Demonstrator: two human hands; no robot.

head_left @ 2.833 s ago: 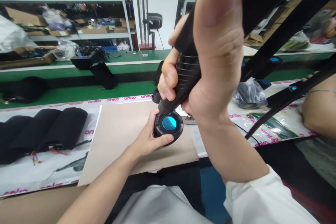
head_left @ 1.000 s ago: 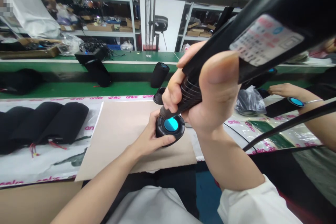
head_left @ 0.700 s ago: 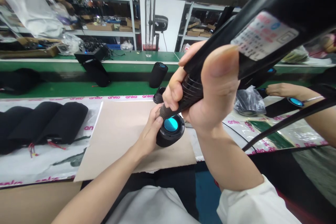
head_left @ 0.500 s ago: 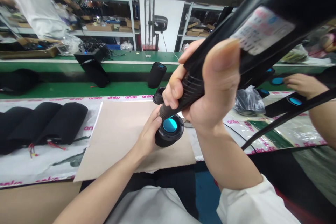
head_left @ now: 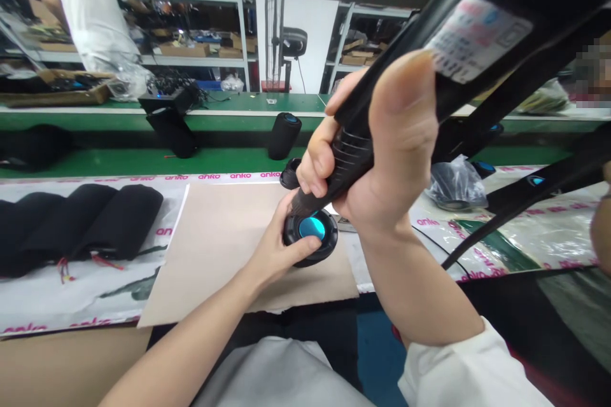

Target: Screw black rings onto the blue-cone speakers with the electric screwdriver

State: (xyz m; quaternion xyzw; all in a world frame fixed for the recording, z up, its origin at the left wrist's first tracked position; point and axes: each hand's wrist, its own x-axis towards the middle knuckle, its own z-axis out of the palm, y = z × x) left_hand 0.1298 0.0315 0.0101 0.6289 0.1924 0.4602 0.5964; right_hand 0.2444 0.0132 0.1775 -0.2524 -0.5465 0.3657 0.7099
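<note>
My right hand is closed around the ribbed grip of a long black hand tool, which carries a printed label on its upper body. The tool's narrow dark tip touches the rim of a round black speaker end cap with a teal centre disc. My left hand holds this cap on a cardboard sheet, its thumb lying over the disc's lower part. Fingers and tool hide part of the rim.
Several black cylindrical speaker bodies lie on a printed white sheet to the left. Another black cap sits behind the work. An upright speaker stands on the green bench. A plastic bag, black cable and a co-worker's hand are on the right.
My left hand has shifted from the cap's side to over its face, the thumb now on the teal disc. The tool has stayed at the rim. The co-worker's hand has moved right, towards the frame edge.
</note>
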